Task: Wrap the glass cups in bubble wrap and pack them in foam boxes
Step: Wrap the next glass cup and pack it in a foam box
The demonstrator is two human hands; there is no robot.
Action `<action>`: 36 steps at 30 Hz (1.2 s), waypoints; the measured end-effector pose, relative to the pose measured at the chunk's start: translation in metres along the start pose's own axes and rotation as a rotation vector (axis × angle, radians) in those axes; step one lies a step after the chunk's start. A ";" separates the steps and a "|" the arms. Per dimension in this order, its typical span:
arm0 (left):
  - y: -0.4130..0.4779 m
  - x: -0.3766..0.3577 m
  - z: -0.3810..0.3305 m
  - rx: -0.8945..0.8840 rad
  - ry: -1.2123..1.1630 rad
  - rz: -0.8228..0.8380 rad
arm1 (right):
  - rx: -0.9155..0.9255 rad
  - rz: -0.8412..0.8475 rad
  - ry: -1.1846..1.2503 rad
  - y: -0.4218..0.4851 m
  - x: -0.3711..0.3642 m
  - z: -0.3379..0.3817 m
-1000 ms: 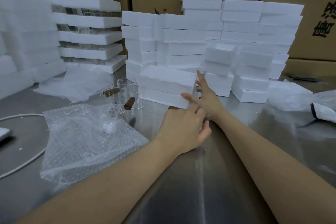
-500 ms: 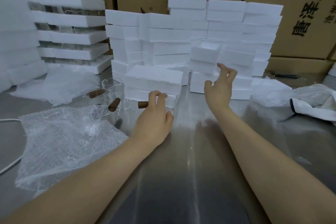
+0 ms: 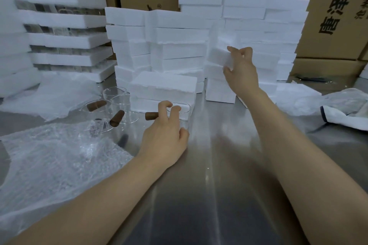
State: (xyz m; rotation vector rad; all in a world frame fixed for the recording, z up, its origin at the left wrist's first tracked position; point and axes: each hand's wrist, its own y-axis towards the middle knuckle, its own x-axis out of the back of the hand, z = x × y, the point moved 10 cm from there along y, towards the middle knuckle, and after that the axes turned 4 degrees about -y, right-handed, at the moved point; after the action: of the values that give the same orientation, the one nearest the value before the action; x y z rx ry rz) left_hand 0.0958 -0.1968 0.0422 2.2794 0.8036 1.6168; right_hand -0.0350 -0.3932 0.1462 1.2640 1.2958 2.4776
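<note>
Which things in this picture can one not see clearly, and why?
- Head view: clear glass cup with brown handle, mostly covered by the left hand; base hidden.
- Head view: white foam box gripped by the right hand, motion-blurred; open or lidded, unclear.
- Head view: brown cardboard carton, print cut by top edge.

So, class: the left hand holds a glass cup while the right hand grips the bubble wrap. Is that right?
Not quite. The head view shows the right hand gripping a white foam box, not bubble wrap. The left hand does hold a glass cup.
</note>
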 end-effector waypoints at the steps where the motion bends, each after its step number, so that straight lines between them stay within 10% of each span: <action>1: 0.001 0.002 0.000 -0.005 0.007 -0.007 | 0.001 -0.056 0.031 -0.001 0.007 0.003; 6: 0.001 0.007 0.001 0.002 0.027 -0.017 | 0.040 -0.236 0.136 -0.052 0.018 0.019; 28: -0.010 0.022 0.019 0.130 -0.144 -0.015 | -0.049 0.037 0.036 -0.151 0.046 0.045; 36: -0.013 0.025 -0.003 -0.001 -0.159 -0.022 | 0.244 0.155 0.365 -0.163 0.030 0.091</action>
State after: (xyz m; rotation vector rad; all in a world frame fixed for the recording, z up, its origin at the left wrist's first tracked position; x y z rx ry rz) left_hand 0.0947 -0.1724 0.0567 2.3538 0.7855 1.4053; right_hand -0.0381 -0.2170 0.0769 1.0158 1.6858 2.8305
